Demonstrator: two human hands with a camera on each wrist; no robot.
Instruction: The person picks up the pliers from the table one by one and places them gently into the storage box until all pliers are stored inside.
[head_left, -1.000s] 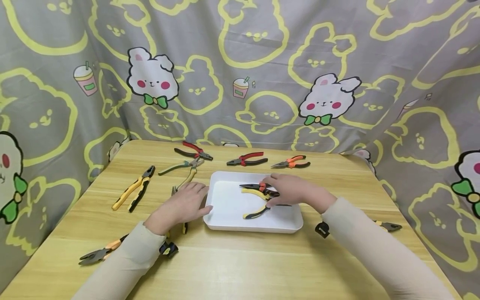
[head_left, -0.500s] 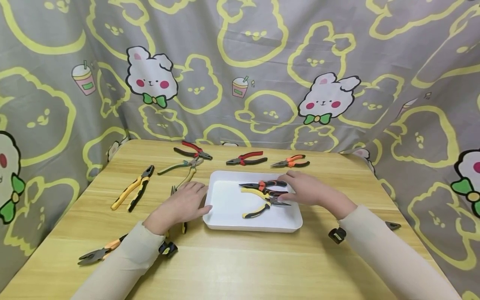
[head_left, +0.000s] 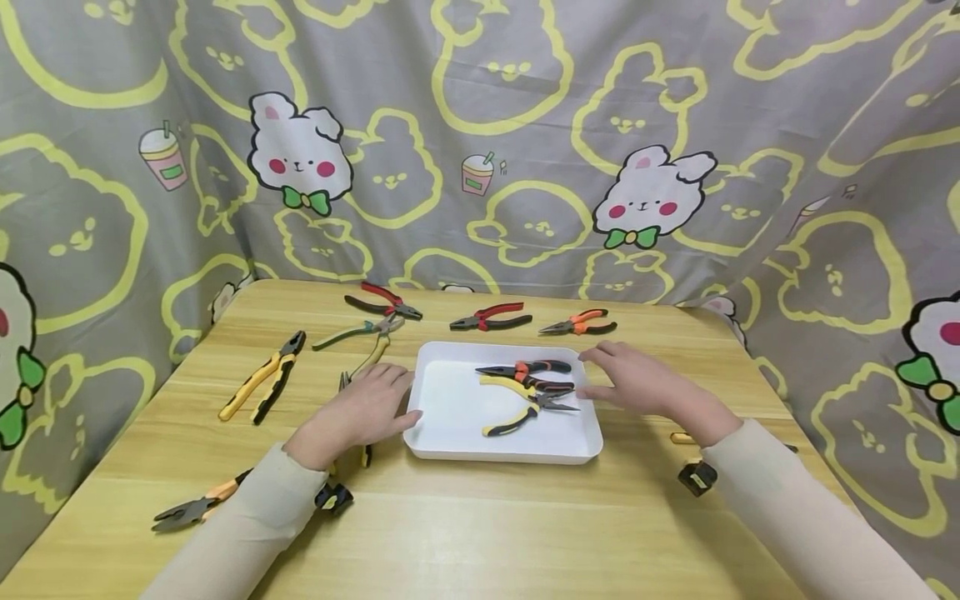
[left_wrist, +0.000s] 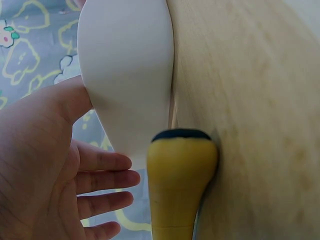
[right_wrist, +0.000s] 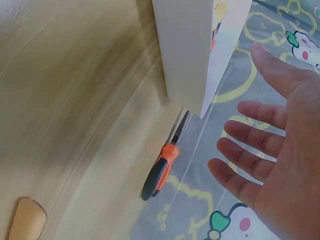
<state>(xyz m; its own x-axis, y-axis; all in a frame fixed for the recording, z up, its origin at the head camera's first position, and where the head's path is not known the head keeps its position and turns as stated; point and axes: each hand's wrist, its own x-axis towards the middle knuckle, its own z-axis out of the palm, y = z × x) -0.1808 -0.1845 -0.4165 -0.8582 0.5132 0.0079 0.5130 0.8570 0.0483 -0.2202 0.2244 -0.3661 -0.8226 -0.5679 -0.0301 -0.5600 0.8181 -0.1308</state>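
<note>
A white tray [head_left: 502, 457] holds long-nose pliers with black-and-orange handles [head_left: 551, 366] and, just in front, yellow-and-black pliers [head_left: 508, 428] with spread handles. At the tray's left end is my left hand [head_left: 363, 410], its thumb against the rim; in the left wrist view the fingers [left_wrist: 107, 179] extend loosely beside the tray wall. My right hand [head_left: 637, 382] hovers by the right rim, holding nothing. Its fingers [right_wrist: 252, 160] are spread and relaxed in the right wrist view, apart from the tray wall [right_wrist: 185, 55].
Red-and-black pliers [head_left: 491, 318] and orange long-nose pliers [head_left: 579, 323] lie behind the tray. More pliers [head_left: 264, 377] are scattered to the left, some partly under my left hand. Beneath my right forearm shows an orange handle [head_left: 681, 437]. A patterned curtain [head_left: 420, 100] surrounds the table.
My right hand has let go of the pliers in the tray and drawn back rightward to the tray's right rim. My left hand keeps its place.
</note>
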